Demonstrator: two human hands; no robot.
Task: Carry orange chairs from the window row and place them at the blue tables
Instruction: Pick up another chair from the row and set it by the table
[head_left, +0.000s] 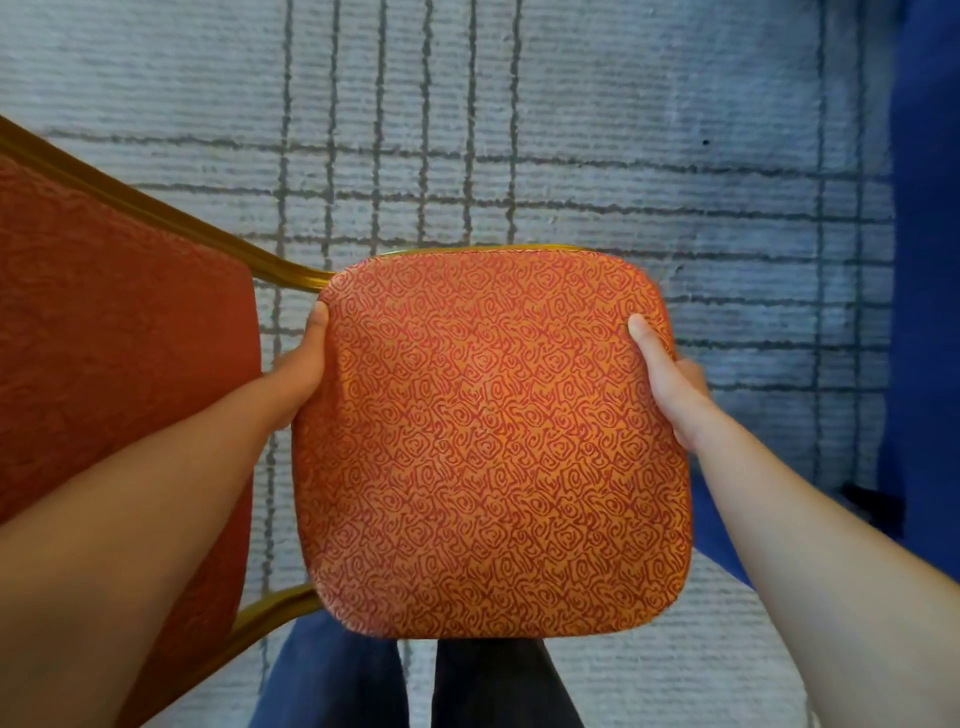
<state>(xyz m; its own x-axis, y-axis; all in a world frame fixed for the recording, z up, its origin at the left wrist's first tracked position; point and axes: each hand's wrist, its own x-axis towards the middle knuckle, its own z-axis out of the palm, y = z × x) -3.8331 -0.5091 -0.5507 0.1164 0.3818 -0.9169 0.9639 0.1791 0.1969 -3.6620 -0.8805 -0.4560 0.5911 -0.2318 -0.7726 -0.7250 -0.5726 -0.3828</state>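
I look straight down on an orange chair with a swirl-patterned seat cushion and a gold metal frame. Its padded orange backrest lies to the left of the seat. My left hand grips the seat's left edge, thumb on top. My right hand grips the seat's right edge, thumb on the cushion and fingers hidden underneath. The chair's legs are hidden below the seat. A blue table cloth hangs along the right edge of the view.
Grey carpet with dark grid lines covers the floor beyond the chair. My legs in dark trousers show below the seat. A blue cloth fold drops behind my right forearm.
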